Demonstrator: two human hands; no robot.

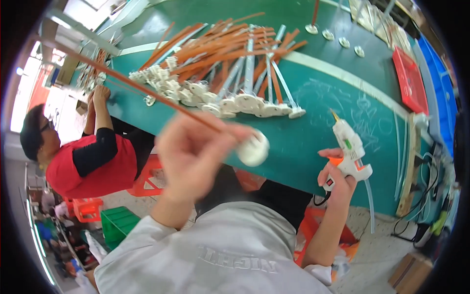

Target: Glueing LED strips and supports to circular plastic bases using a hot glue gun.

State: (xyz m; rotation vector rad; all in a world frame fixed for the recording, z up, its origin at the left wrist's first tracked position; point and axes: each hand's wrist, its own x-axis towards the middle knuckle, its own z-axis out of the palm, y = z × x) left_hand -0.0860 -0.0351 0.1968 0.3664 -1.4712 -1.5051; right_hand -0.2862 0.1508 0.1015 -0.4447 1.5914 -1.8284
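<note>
In my left hand (pixel 196 154) I grip a long brown strip (pixel 142 88) near its end, fingers closed round it; hand and strip are a little blurred. A round white disc (pixel 254 148) sits at the near end of that strip, beside my fingertips. My right hand (pixel 338 176) is wrapped round the handle of a white and orange glue gun (pixel 350 142), its nozzle angled up and away over the green table. A translucent glue stick (pixel 370 206) hangs from the gun's back. Beyond my hands lies a heap of brown and clear strips (pixel 220 54) with white round bases (pixel 245 104).
Several white discs (pixel 344 43) stand in a row on the far part of the green table (pixel 293 142). A red tray (pixel 410 81) and a blue bin (pixel 435 73) line the right edge, above loose cables (pixel 428 181). A person in a red vest (pixel 93 164) works at left.
</note>
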